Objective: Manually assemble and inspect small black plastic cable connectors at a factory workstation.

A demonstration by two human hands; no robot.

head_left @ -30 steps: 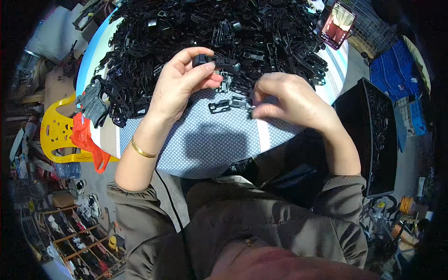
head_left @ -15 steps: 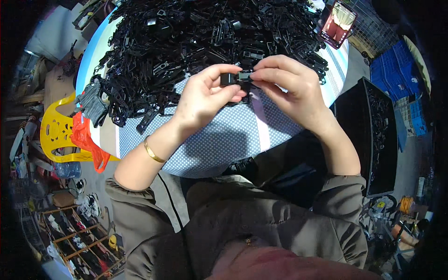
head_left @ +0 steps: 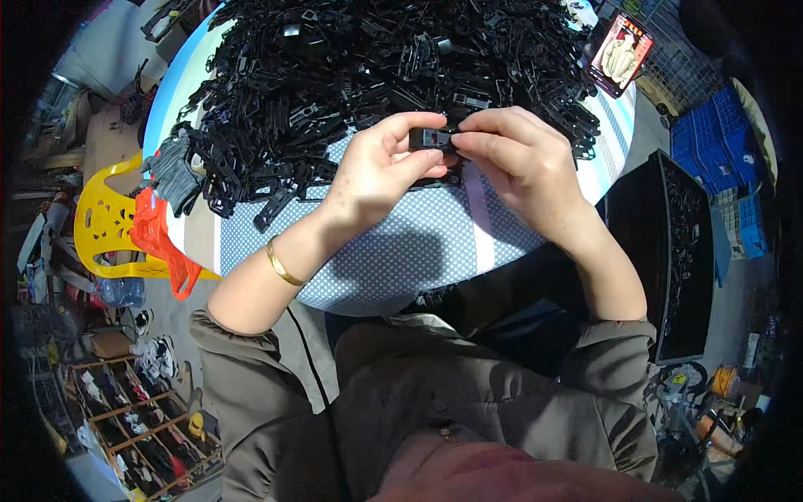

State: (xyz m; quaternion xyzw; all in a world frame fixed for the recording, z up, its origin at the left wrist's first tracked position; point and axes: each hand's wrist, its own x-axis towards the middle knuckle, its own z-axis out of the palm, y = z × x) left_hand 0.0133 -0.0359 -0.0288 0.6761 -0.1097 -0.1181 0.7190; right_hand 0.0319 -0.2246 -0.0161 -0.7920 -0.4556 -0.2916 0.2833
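Your left hand [head_left: 375,167] and right hand [head_left: 529,163] pinch opposite ends of the part [head_left: 432,139]: small, black, oblong, grey-inset.

The right hand [head_left: 532,159] has joined the left hand [head_left: 368,174] at a black piece [head_left: 430,139].

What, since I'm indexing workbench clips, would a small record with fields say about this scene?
Left hand: the left hand holds a small black part between thumb and fingers
Right hand: the right hand has its fingertips together at the part's right end
Work surface: table with a patterned top
On table: heap of black pieces; lit phone-like screen at far right
Left of person: yellow chair, orange-red bag
Right of person: black bin with dark pieces inside
Worn: gold-coloured bangle, left wrist
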